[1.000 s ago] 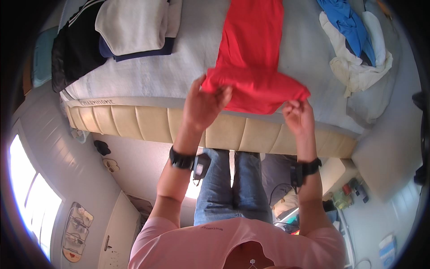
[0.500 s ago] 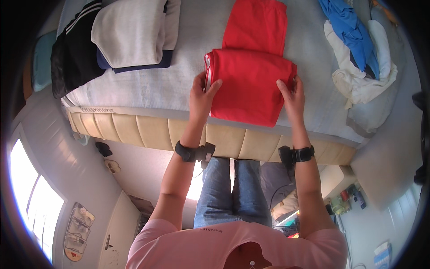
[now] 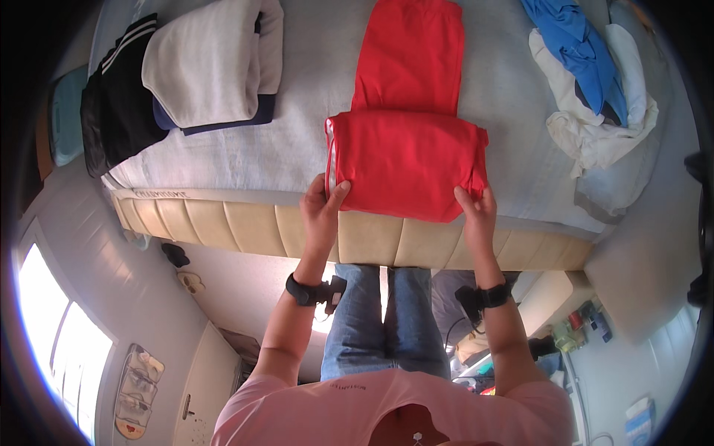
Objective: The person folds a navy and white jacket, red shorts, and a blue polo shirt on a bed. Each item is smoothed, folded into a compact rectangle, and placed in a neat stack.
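A pair of red trousers (image 3: 409, 160) with a white side stripe lies partly folded on the bed, its near part doubled over into a wide bundle and a narrower length (image 3: 409, 59) stretching away behind it. My left hand (image 3: 323, 212) grips the bundle's near left corner, thumb on top and fingers beneath. On the opposite side, my right hand (image 3: 477, 210) pinches the near right corner in the same way. The fingers under the cloth are partly hidden. A black strap with a small device sits on each wrist.
Folded grey and navy clothes (image 3: 212, 67) lie at the left, beside a black striped garment (image 3: 123, 104). At the right are a crumpled blue garment (image 3: 584, 56) and white cloth (image 3: 587, 141). The bed's padded beige edge (image 3: 372, 241) runs just in front of my legs.
Both hands have moved toward me, down to the bundle's near corners. The folded red part has come nearer with its front edge drawn straighter, and more of the length behind shows.
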Demonstrator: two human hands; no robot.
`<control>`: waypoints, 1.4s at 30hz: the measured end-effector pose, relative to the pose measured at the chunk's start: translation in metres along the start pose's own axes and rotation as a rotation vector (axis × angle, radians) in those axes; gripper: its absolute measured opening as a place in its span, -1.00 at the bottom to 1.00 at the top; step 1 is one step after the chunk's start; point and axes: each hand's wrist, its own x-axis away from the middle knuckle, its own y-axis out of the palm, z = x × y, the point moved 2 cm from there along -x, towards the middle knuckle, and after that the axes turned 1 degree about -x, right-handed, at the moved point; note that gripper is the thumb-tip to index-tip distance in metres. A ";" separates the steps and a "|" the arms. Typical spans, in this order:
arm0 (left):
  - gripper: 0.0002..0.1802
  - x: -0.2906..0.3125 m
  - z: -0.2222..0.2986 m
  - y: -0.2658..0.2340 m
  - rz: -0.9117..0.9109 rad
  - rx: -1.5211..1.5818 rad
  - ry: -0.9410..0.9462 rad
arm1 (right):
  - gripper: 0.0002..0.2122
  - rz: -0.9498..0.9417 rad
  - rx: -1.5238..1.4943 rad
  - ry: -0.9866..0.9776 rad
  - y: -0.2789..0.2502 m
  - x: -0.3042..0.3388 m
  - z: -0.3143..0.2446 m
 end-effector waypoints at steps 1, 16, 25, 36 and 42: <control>-0.74 0.003 -0.001 -0.002 0.002 -0.008 0.051 | -0.66 0.031 0.020 0.014 -0.003 0.004 0.004; -0.21 0.009 -0.030 -0.014 -0.133 -0.369 0.060 | -0.60 0.003 0.224 0.203 0.001 0.021 0.038; -0.43 0.057 -0.005 -0.031 -0.264 0.167 -0.690 | -0.50 -0.014 0.150 0.485 -0.009 0.060 0.003; -0.60 -0.013 0.048 0.001 -0.522 0.723 -0.344 | -0.58 -0.143 -0.050 0.188 0.027 -0.007 -0.060; -0.72 -0.072 0.064 0.031 -0.201 0.385 -0.249 | -0.63 0.021 0.469 -0.106 0.053 -0.056 -0.062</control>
